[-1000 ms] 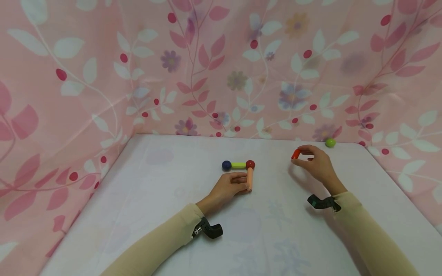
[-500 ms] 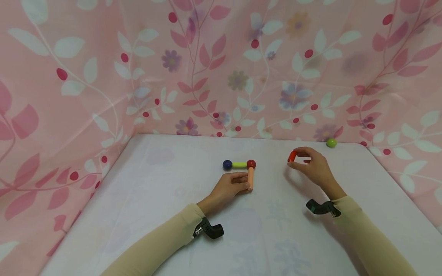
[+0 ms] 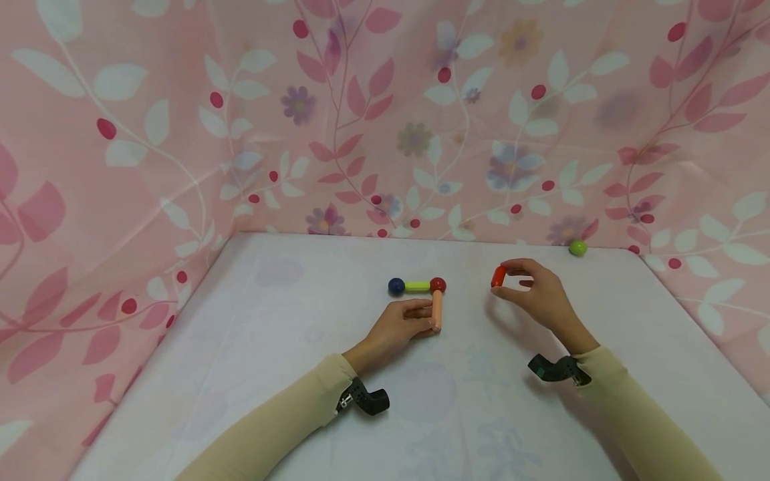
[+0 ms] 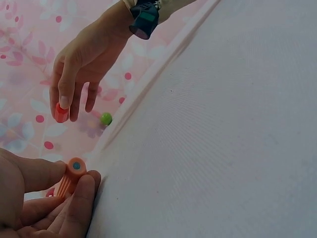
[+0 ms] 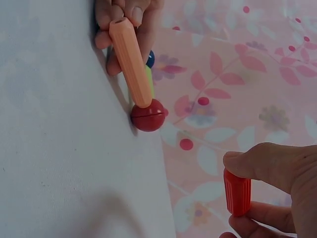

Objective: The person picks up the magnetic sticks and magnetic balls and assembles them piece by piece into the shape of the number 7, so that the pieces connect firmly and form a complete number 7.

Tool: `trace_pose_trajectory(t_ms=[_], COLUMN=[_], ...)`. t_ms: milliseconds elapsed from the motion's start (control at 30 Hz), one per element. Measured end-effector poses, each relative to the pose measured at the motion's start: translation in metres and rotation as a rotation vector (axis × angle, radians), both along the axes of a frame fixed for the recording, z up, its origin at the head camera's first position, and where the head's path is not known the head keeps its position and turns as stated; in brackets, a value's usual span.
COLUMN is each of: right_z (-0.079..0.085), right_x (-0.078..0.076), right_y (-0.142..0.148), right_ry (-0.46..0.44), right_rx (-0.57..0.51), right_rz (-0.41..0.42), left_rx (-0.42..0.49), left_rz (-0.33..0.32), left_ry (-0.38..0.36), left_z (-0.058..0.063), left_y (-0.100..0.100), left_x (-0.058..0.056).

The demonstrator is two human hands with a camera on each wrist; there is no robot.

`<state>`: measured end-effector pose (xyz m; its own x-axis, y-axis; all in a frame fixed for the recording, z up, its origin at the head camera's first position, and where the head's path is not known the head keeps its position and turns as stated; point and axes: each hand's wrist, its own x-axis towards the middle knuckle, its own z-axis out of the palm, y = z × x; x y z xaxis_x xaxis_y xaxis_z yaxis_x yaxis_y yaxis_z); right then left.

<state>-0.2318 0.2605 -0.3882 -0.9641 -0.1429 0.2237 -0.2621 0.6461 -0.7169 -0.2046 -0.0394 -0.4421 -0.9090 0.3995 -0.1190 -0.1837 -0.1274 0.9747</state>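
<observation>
My left hand (image 3: 394, 327) pinches the near end of a peach magnetic rod (image 3: 437, 310); a small grey-blue dot shows in that end in the left wrist view. The rod's far end meets a red ball (image 3: 438, 285). From that ball a yellow-green rod (image 3: 418, 286) runs left to a dark blue ball (image 3: 396, 287), making an L on the table. To the right, my right hand (image 3: 544, 294) holds a short red magnetic rod (image 5: 237, 192) between thumb and fingers, above the table. A second small red piece (image 5: 228, 235) shows by its lower fingers, mostly hidden.
A light green ball (image 3: 578, 248) lies at the back right edge of the white-covered table (image 3: 271, 267). Pink floral cloth (image 3: 361, 133) hangs behind and at the sides. Each wrist carries a black camera (image 3: 369, 402).
My right hand has moved left and slightly nearer with the red rod, closer to the red ball. The left hand and the joined pieces stay in place.
</observation>
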Motion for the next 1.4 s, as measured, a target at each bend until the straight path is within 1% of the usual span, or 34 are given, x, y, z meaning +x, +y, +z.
trace_pose_trajectory(t_ms=[300,533,667,833,1000,1167,1400], right_z=[0.003,-0.001,-0.004,-0.005,-0.006,-0.006,-0.008], right_x=[0.010,0.016,0.020,0.024,0.028,0.032,0.036], right_y=[-0.011,-0.020,-0.025,-0.031,-0.036,-0.040,-0.045], right_ry=[-0.002,0.003,0.028,0.038,0.036,0.054,0.060], right_rx=[-0.011,-0.001,-0.009,-0.015,-0.016,-0.015,-0.050], right_rz=[0.038,0.059,0.085,0.109,0.125,0.140,0.170], left_rx=[-0.025,-0.017,-0.026,-0.036,-0.038,-0.036,-0.042], left_rz=[0.002,-0.005,-0.011,-0.007,-0.013,-0.021,-0.019], left_ry=[0.012,0.011,0.002,-0.007,0.001,0.001,0.004], left_z=[-0.001,-0.001,-0.001,0.001,0.002,0.001,0.000], left_y=[0.001,0.000,0.000,-0.001,-0.001,-0.001,-0.001], left_x=[0.000,0.000,0.000,0.000,0.000,-0.002,-0.002])
